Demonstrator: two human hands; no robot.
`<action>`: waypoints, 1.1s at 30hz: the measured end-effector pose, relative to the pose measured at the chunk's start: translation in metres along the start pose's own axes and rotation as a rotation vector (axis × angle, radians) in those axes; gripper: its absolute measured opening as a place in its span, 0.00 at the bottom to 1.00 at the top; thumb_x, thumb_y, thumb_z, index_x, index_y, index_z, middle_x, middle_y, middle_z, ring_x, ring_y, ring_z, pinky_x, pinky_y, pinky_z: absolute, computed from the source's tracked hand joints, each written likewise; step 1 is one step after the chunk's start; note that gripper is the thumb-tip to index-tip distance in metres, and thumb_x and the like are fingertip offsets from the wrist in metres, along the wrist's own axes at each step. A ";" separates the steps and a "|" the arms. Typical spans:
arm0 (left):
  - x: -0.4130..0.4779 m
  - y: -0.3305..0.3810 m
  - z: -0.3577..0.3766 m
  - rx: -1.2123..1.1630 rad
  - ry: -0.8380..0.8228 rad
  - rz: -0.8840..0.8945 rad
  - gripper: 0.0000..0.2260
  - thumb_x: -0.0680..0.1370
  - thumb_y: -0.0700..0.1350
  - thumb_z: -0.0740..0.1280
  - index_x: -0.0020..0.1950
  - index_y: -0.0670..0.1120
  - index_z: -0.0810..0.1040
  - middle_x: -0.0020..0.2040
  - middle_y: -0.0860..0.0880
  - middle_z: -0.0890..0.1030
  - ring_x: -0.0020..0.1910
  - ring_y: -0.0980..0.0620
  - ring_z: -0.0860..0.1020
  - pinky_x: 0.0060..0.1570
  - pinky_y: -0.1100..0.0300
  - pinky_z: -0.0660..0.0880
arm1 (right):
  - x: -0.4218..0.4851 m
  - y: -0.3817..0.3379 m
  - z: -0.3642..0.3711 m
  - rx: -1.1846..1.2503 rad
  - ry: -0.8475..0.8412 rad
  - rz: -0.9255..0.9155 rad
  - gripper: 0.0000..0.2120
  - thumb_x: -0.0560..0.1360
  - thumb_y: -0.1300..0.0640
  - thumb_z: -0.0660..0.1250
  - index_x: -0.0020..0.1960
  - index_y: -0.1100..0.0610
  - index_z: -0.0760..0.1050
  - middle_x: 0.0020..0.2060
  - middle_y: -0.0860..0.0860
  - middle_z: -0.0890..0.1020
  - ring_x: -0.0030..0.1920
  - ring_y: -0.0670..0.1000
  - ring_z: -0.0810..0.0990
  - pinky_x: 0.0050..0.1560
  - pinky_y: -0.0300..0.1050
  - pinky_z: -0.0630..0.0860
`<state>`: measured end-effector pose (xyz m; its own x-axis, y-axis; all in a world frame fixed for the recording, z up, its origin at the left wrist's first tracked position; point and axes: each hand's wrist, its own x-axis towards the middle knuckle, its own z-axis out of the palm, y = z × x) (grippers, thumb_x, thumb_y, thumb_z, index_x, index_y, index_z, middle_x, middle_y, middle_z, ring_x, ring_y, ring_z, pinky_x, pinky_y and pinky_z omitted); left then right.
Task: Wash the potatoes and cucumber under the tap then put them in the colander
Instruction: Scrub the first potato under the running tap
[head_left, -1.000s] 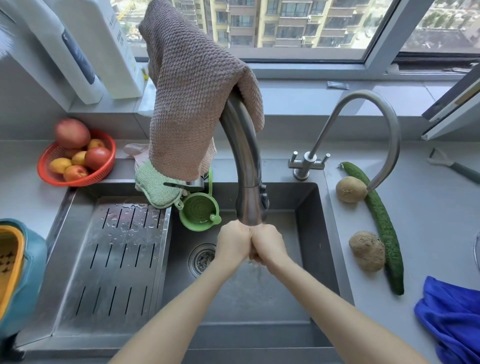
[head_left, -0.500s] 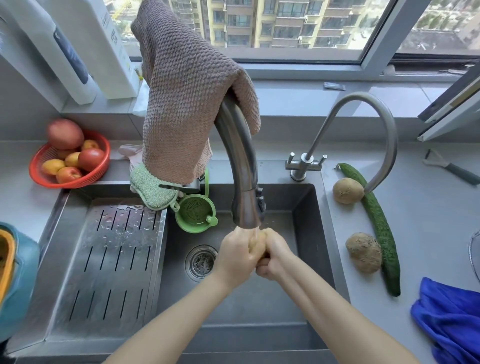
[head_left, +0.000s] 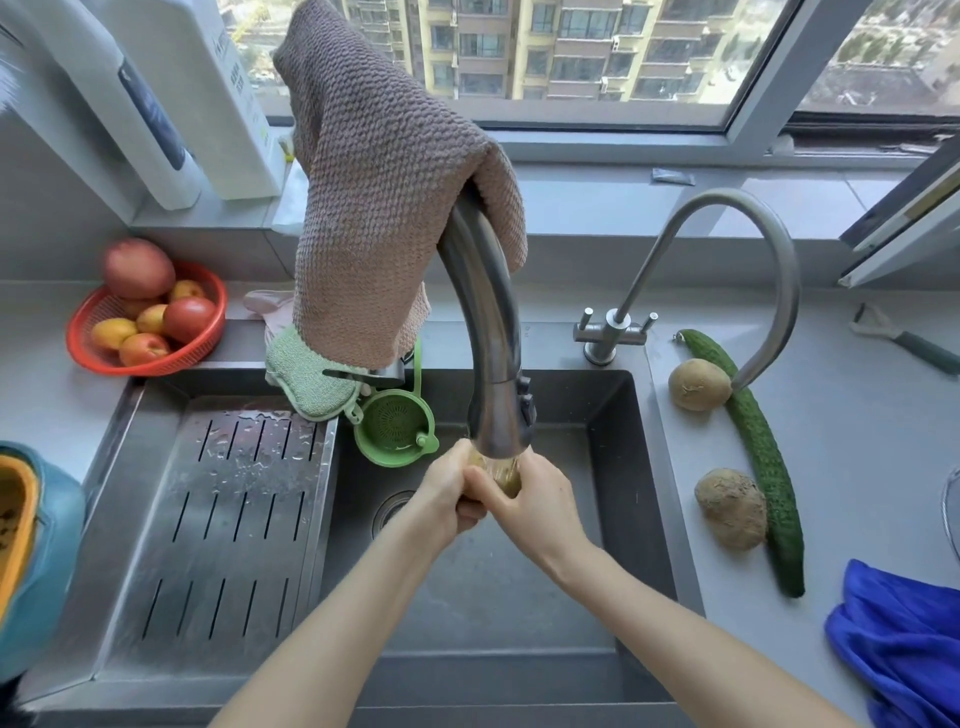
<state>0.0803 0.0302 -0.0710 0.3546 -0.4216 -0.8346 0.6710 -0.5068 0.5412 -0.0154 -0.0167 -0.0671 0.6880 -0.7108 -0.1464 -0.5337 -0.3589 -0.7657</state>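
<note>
Sink (head_left: 488, 597) fills frame centre. The tap (head_left: 485, 332) arches over it from 12 o'clock with a brown towel (head_left: 384, 208) draped on its neck, water running from the spout. Grey counter (head_left: 857, 467) at 3 o'clock of the sink.

Cucumber (head_left: 763, 457) lies on that counter, long axis running 11 to 5. Upper potato (head_left: 698, 384) touches its left side near the far end. Lower potato (head_left: 737, 509) sits against its left side nearer the camera and looks dirt-crusted.

Left hand (head_left: 449, 499) and right hand (head_left: 540, 506) meet right under the spout, both curled round a third potato (head_left: 506, 475). Only a yellowish patch of it shows between them, in the stream.

Step in hand, by judgement: rinsing and rubbing this potato.

Next move calls for carrying it to the colander. A curved metal rim (head_left: 954, 512) at the 3 o'clock frame edge may be the colander, cannot tell. The counter items look due for the tap after.
</note>
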 end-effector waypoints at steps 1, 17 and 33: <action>-0.001 0.000 0.002 -0.001 0.000 -0.032 0.15 0.76 0.43 0.56 0.28 0.48 0.63 0.18 0.53 0.64 0.14 0.58 0.59 0.18 0.72 0.51 | 0.000 0.002 -0.001 -0.007 0.006 -0.001 0.20 0.70 0.40 0.64 0.44 0.58 0.73 0.32 0.46 0.77 0.37 0.47 0.76 0.38 0.42 0.71; -0.003 -0.031 0.010 0.373 0.348 0.598 0.14 0.75 0.43 0.59 0.29 0.44 0.66 0.30 0.43 0.71 0.30 0.47 0.68 0.29 0.57 0.66 | -0.005 -0.005 0.015 0.322 0.130 0.557 0.22 0.78 0.53 0.46 0.29 0.57 0.66 0.27 0.55 0.77 0.31 0.56 0.74 0.34 0.46 0.70; -0.003 -0.037 0.014 0.489 0.254 0.591 0.20 0.74 0.54 0.50 0.45 0.39 0.72 0.38 0.39 0.80 0.35 0.39 0.78 0.35 0.47 0.75 | 0.025 0.003 0.010 0.426 0.060 0.793 0.13 0.74 0.62 0.55 0.35 0.63 0.74 0.28 0.58 0.76 0.26 0.56 0.72 0.24 0.38 0.64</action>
<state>0.0454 0.0391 -0.0869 0.7382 -0.5689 -0.3624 -0.0135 -0.5497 0.8353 0.0051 -0.0297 -0.0796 0.1621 -0.6890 -0.7064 -0.6046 0.4964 -0.6230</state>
